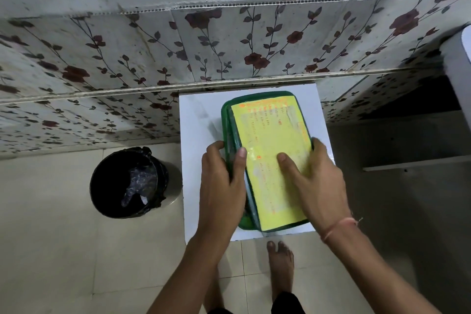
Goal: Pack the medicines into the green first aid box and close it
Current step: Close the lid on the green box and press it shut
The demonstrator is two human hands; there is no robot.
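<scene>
White table (196,135) by the floral tiles (254,59) bears the green first aid box (226,120), long axis running away from the person, left hand (221,181) gripping its left edge, right hand (316,181) clasping the right, lid (270,133) seemingly down, perhaps unlatched

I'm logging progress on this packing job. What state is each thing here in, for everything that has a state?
box: on the table, lid down; whether it is latched cannot be told.
left hand: grips the box's left edge, thumb on lid.
right hand: grips the right edge, thumb on lid.
bin: upright, open, lined, scrap inside.
</scene>
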